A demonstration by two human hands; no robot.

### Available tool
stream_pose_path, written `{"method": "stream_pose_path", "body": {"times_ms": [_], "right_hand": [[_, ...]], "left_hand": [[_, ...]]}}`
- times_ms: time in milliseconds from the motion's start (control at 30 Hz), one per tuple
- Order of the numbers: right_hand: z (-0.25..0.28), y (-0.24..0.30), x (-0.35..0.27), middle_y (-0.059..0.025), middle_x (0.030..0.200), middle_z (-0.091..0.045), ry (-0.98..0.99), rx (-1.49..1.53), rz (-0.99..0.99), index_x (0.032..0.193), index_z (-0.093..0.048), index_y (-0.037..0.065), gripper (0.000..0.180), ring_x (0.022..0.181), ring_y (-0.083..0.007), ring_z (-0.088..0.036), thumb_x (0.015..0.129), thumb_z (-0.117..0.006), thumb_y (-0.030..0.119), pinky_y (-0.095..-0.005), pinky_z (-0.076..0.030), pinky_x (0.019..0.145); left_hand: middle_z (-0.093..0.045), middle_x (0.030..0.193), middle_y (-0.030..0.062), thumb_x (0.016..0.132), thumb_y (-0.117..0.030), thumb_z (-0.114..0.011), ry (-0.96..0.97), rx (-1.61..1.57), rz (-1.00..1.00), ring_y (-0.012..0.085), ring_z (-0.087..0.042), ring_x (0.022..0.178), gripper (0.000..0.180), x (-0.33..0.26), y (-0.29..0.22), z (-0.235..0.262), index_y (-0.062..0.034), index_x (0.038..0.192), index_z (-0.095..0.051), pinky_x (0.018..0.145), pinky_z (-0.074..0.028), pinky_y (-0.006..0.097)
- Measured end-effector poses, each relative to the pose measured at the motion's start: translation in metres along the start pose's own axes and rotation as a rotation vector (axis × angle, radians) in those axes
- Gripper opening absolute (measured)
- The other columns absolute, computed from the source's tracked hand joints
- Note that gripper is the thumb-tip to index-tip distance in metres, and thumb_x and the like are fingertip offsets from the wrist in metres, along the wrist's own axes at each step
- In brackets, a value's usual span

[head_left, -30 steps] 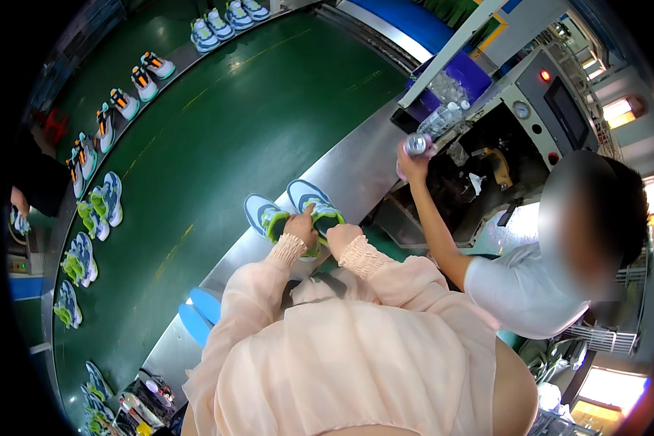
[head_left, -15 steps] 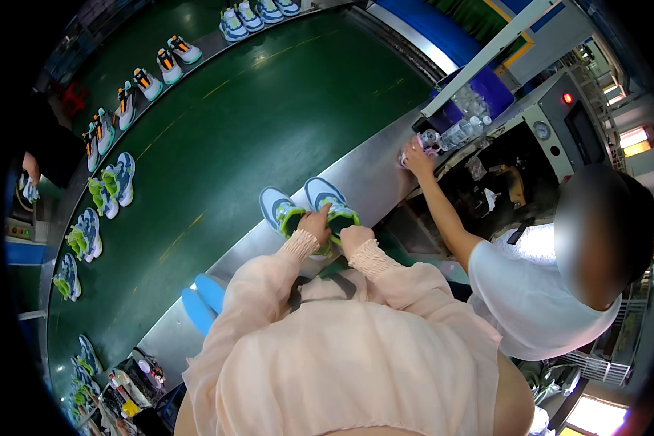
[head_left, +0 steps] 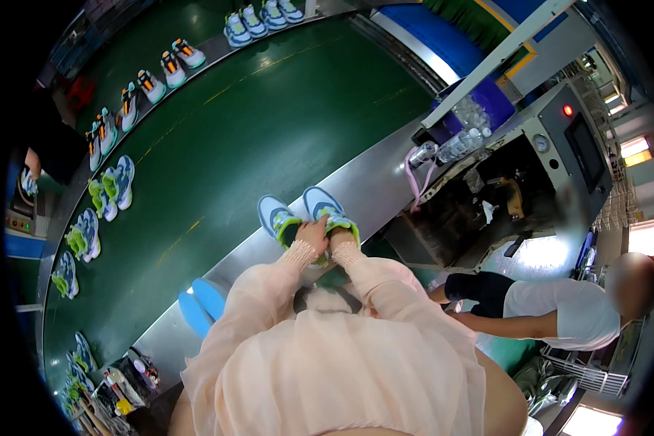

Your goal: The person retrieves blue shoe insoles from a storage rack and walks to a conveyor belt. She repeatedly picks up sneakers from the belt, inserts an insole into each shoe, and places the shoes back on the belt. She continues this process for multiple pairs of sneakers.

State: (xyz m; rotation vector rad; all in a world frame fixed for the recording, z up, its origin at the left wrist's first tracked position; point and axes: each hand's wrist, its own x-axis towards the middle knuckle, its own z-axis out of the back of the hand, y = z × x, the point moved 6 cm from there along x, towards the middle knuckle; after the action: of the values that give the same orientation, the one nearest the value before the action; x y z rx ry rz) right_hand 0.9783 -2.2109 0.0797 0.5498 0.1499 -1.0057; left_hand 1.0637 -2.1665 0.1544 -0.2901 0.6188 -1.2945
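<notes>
Both hands clamped on a pair of shoes: left hand (head_left: 311,236) grips the heel of the left blue-and-green shoe (head_left: 277,217), right hand (head_left: 339,237) grips the right blue-and-green shoe (head_left: 325,206). Shoes sit side by side, just about touching, toes pointing away, on the steel near edge (head_left: 370,182) of the worktop, right beside the green conveyor belt (head_left: 254,123). More shoe pairs (head_left: 109,189) line the belt's far edge. Two blue soles (head_left: 200,305) lie further left along the steel edge. Co-worker in a white shirt (head_left: 559,312) stands to the right, beside a grey machine (head_left: 559,145).
</notes>
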Motion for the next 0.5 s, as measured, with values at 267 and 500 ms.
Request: {"method": "stream_pose_path", "body": {"times_ms": [267,500], "right_hand": [[0.012,-0.015,-0.026,-0.0206,0.119,-0.048,0.264,0.07,0.121,0.115,-0.052,0.003,0.041,0.109,-0.0362,-0.047,0.08,-0.054,0.024,-0.0397,-0.039,0.093],[0.066,-0.071,-0.096,-0.0206,0.105,-0.055,-0.042,0.108,0.372,0.105,-0.056,0.002,0.037,0.093,-0.0378,-0.056,0.075,-0.059,0.024,-0.044,-0.045,0.081]], "left_hand": [[-0.059,0.099,0.0178,0.071,-0.014,-0.061,-0.185,0.109,-0.005,0.032,-0.053,0.1,0.058,-0.004,-0.03,0.018,-0.004,0.124,-0.041,0.093,-0.038,0.039],[-0.061,0.081,0.0154,0.075,-0.014,-0.06,-0.045,0.519,-0.121,0.0311,-0.056,0.084,0.013,0.005,-0.102,-0.044,-0.0014,0.078,-0.061,0.069,-0.049,0.037]]}}
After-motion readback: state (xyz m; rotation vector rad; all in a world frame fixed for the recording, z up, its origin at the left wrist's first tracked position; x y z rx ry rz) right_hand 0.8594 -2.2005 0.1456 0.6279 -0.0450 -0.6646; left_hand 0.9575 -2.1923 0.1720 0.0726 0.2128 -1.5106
